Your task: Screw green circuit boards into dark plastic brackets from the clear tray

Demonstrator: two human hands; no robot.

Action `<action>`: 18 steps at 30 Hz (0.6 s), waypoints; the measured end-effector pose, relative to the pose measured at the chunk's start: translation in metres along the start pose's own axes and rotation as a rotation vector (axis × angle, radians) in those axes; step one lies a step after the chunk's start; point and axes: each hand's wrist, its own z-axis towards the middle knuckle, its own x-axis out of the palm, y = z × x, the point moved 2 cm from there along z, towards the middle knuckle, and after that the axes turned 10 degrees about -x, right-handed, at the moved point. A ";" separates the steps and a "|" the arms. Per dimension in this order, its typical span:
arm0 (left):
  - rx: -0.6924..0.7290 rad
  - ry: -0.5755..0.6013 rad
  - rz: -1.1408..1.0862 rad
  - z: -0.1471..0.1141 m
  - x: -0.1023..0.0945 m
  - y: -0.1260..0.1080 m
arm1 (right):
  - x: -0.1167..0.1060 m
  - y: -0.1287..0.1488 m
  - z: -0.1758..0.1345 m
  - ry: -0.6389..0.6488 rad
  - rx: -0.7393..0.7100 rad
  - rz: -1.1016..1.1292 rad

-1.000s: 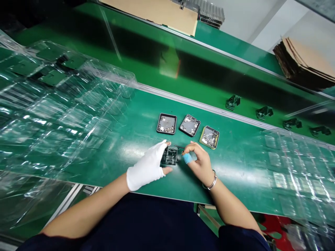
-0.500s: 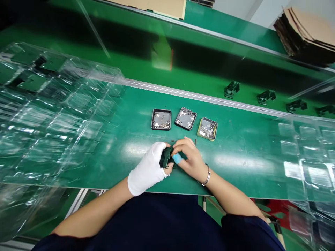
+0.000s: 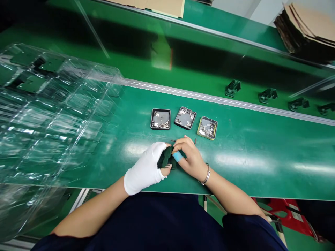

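Left hand (image 3: 146, 169) clamps a dark part (image 3: 164, 159) beside right hand (image 3: 192, 160), whose grip is unclear

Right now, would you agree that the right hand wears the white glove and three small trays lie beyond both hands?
Not quite: the head view shows the white glove on the left hand, not the right hand; the rest stands.

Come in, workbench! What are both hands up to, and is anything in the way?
Left hand, gloved, gripping dark part. Right hand fingertips close against it, hold unclear. Three trays lie beyond, apart from both hands.
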 end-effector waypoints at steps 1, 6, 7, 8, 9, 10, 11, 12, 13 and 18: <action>-0.014 0.024 -0.038 0.000 -0.001 0.000 | 0.000 0.000 0.001 -0.007 0.003 0.011; 0.035 -0.092 -0.033 0.001 0.003 0.001 | 0.000 0.002 0.003 -0.073 0.023 0.021; 0.055 -0.130 -0.007 0.002 0.005 0.002 | 0.001 0.003 0.003 -0.079 0.023 0.013; 0.077 -0.163 0.018 0.003 0.006 0.002 | 0.001 0.003 0.002 -0.080 0.022 0.006; 0.102 -0.187 0.039 0.004 0.007 0.003 | 0.002 0.003 0.001 -0.077 0.019 0.001; 0.131 -0.204 0.055 0.006 0.007 0.003 | 0.002 0.004 0.000 -0.073 0.015 -0.003; 0.160 -0.215 0.067 0.008 0.006 0.003 | 0.003 0.004 -0.001 -0.068 0.010 -0.006; 0.186 -0.223 0.078 0.009 0.005 0.003 | 0.003 0.004 -0.002 -0.064 0.006 -0.010; 0.207 -0.231 0.094 0.010 0.004 0.002 | 0.004 0.005 -0.002 -0.059 0.003 -0.016; 0.232 -0.362 0.316 0.008 0.006 -0.004 | 0.007 0.004 -0.005 -0.054 -0.066 -0.060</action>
